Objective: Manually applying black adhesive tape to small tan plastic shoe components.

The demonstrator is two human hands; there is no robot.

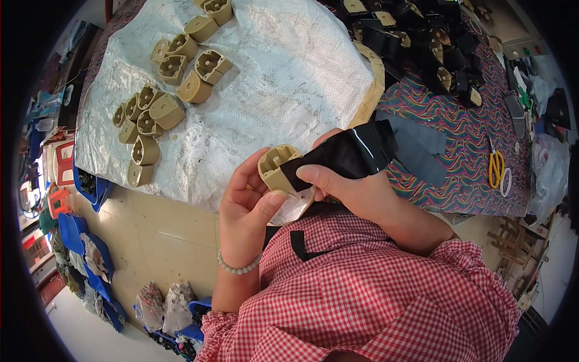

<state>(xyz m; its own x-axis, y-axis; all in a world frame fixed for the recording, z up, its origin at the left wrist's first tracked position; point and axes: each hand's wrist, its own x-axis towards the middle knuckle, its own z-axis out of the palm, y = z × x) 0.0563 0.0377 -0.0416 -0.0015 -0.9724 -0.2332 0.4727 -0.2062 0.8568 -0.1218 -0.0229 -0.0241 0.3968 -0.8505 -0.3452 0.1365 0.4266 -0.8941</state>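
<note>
My left hand grips a tan moulded plastic block, its hollow, ribbed side facing up. In my right hand is a wide, glossy black strip, pinned under the thumb. One end of the strip lies against the right side of the block; the other end curls up and away to the right. The right fingers are partly hidden behind the strip. Both hands are close together in front of my body, over the near edge of a white woven sheet.
Several tan blocks stand on the sheet's left. Dark flat pieces lie on the patterned tablecloth, with yellow-handled scissors and a white ring further right. Black-wrapped blocks are piled far right. Blue bins stand at left.
</note>
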